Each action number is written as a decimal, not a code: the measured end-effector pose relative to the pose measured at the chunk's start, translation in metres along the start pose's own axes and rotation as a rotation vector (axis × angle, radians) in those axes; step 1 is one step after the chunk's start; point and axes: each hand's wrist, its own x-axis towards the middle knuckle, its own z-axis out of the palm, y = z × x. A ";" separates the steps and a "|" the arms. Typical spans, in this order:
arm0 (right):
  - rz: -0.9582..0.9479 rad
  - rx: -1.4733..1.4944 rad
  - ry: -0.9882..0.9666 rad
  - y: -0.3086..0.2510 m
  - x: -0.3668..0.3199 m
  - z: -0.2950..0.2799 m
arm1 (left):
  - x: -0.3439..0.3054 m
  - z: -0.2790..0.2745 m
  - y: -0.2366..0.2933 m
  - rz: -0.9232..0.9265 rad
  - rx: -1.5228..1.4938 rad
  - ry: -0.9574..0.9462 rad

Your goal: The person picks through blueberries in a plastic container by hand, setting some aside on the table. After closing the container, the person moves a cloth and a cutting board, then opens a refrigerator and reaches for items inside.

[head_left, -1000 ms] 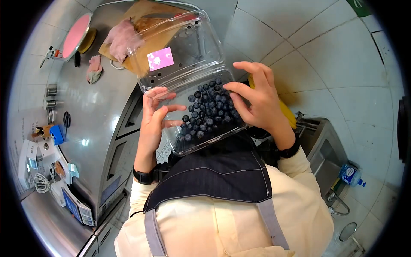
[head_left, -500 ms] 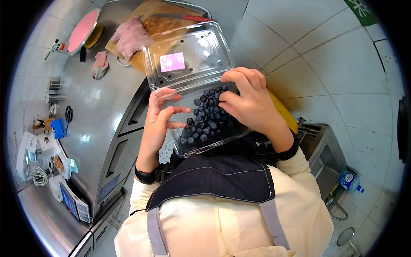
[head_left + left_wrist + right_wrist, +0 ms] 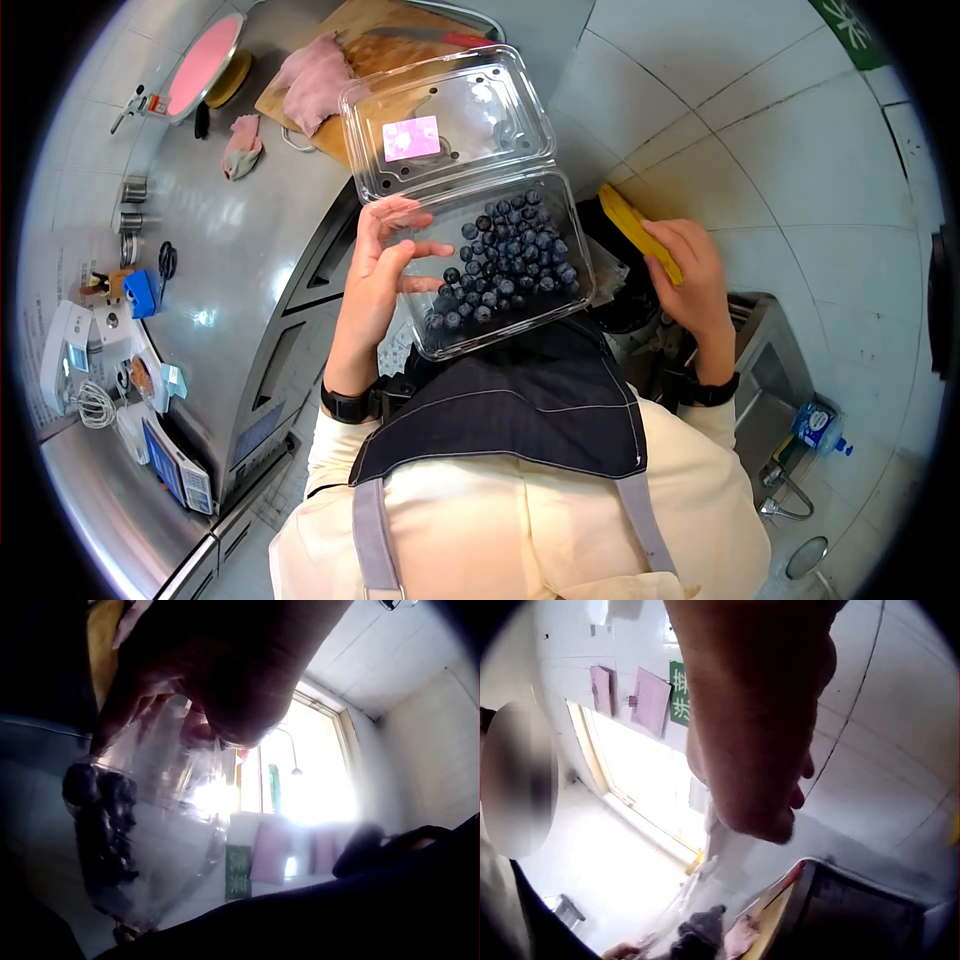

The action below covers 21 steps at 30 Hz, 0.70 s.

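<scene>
My left hand (image 3: 375, 275) grips the left side of a clear plastic clamshell box (image 3: 420, 340), its fingers overlapping the base in the head view. Many blueberries (image 3: 515, 255) lie heaped toward the right of the base. The hinged lid (image 3: 490, 125), with a pink label, stands open beyond it. In the left wrist view the hand (image 3: 217, 682) is dark above the box (image 3: 169, 832). To the right of the box, my right hand (image 3: 695, 280) is over a yellow edge (image 3: 635, 225) beside a black bin-like opening (image 3: 630, 300). Its thumb and index tips look apart, with nothing visible between them.
On the steel counter (image 3: 230, 225) at left are a wooden board (image 3: 385, 25) with a pink cloth (image 3: 312, 80) and red-handled knife (image 3: 465, 40), scissors (image 3: 167, 262) and a scale (image 3: 185, 465). A steel sink (image 3: 775, 375) with a water bottle (image 3: 818, 427) is at right.
My right hand has left the blueberries and moved right and down to the yellow edge beside the box. The left hand keeps its grip on the box.
</scene>
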 end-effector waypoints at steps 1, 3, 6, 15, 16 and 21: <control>-0.053 0.065 0.086 -0.007 0.009 0.002 | 0.001 0.002 0.001 -0.009 0.012 -0.009; -0.214 0.121 0.116 -0.031 0.036 0.005 | 0.003 0.004 0.002 -0.023 0.034 -0.036; -0.395 0.046 -0.027 -0.053 0.062 0.030 | 0.008 0.007 0.002 -0.034 0.012 -0.117; -0.480 -0.164 -0.293 -0.059 0.076 0.063 | 0.005 0.010 -0.005 -0.078 0.048 -0.109; -0.462 -0.116 -0.327 -0.058 0.078 0.062 | 0.004 0.010 -0.005 -0.096 0.078 -0.098; -0.368 0.192 -0.299 -0.054 0.080 0.036 | 0.003 0.007 -0.006 -0.064 0.079 -0.058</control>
